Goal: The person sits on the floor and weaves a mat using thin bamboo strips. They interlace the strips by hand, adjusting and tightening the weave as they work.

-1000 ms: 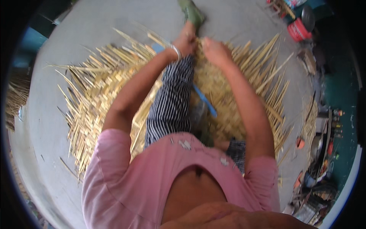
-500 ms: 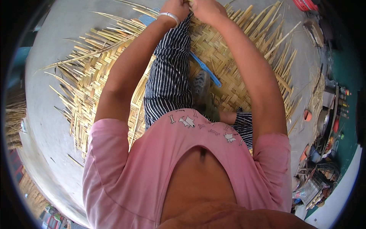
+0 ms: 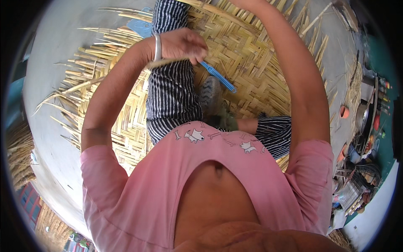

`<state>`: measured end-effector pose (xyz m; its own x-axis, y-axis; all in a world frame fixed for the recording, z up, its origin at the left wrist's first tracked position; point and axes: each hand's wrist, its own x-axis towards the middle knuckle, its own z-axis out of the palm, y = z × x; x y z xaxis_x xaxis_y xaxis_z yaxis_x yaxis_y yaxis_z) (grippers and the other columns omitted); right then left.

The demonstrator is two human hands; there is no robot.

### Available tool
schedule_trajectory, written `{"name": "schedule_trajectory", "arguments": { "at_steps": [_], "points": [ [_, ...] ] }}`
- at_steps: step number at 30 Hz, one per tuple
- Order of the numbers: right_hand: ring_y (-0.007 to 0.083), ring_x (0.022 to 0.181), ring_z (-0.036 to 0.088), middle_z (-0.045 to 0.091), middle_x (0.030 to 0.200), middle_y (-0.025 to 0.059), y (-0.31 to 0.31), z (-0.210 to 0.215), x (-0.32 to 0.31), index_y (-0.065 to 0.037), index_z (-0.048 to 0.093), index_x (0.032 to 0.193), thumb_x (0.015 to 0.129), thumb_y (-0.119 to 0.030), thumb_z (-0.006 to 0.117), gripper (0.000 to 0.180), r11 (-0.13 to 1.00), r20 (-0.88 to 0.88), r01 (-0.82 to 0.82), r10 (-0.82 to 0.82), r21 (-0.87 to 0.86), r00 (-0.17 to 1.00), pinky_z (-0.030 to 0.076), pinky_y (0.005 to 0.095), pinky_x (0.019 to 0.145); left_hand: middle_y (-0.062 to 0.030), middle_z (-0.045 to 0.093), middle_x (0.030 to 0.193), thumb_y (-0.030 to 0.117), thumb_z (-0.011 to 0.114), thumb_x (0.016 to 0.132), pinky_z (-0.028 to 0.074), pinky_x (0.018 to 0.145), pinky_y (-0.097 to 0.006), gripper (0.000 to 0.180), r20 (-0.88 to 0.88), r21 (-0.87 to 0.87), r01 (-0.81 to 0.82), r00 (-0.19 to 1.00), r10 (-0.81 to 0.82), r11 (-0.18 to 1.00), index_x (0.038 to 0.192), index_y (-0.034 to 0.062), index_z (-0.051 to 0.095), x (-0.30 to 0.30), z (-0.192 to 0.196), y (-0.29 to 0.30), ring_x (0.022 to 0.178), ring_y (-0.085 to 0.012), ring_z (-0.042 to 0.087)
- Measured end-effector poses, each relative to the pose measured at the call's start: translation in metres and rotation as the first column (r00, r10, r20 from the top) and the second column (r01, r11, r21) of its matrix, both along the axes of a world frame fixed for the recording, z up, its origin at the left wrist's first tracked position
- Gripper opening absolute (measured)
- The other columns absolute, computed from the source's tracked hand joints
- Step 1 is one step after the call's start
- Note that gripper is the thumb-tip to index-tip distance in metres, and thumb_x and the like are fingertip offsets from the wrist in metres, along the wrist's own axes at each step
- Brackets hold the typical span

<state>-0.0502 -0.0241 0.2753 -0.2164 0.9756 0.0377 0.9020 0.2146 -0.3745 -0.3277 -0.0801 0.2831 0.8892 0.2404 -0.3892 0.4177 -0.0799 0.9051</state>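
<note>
My left hand (image 3: 182, 45), with a pale bangle on its wrist, is blurred over my striped trouser leg. Its fingers are curled, and a short pale woven-mat strip (image 3: 168, 63) runs from them, smeared by motion. Just beyond the fingertips lies a slim blue plastic handle (image 3: 220, 77); whether they touch it is unclear. At the top edge my right hand (image 3: 247, 3) is mostly cut off, its fingers out of sight. Beneath both spreads a woven mat (image 3: 260, 80) of flat yellowish strips. Near my right hand, a long strip (image 3: 222, 14) lies across its weave.
My legs and a grey shoe (image 3: 210, 94) rest on the mat. Loose strip ends stick out around its sides. A blue flat item (image 3: 140, 27) lies at the far left. Pots, a clay cup (image 3: 344, 111) and clutter line the right wall; straw bundles (image 3: 19, 151) stand left.
My hands, together at the top edge before, have parted. The left has come back toward me beside the blue handle; the right has shifted right and farther out of view.
</note>
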Motion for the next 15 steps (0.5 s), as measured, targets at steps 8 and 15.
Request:
{"name": "schedule_trajectory", "arguments": {
  "at_steps": [8, 15],
  "points": [
    [0.0339, 0.109, 0.069, 0.072, 0.115, 0.0167, -0.056, -0.129, 0.089, -0.008, 0.062, 0.136, 0.097, -0.035, 0.069, 0.048, 0.922, 0.337, 0.244, -0.137, -0.300, 0.931, 0.055, 0.0493, 0.095, -0.0127, 0.073, 0.114, 0.038, 0.056, 0.107, 0.057, 0.088, -0.032, 0.044, -0.188, -0.072, -0.033, 0.982, 0.019, 0.997, 0.125, -0.0001, 0.067, 0.084, -0.065, 0.034, 0.101, -0.0217, 0.070],
    [0.0307, 0.098, 0.072, 0.076, 0.103, 0.0100, -0.069, -0.114, 0.087, -0.007, 0.070, 0.118, 0.094, -0.039, 0.071, 0.040, 0.931, 0.194, 0.255, -0.208, -0.262, 0.959, 0.056, 0.0497, 0.087, -0.0116, 0.072, 0.115, 0.026, 0.069, 0.100, 0.057, 0.089, -0.034, 0.033, -0.047, -0.349, -0.093, 0.996, 0.082, 0.932, 0.120, -0.0008, 0.064, 0.150, -0.213, 0.136, 0.106, -0.0209, 0.069]
  ]
}}
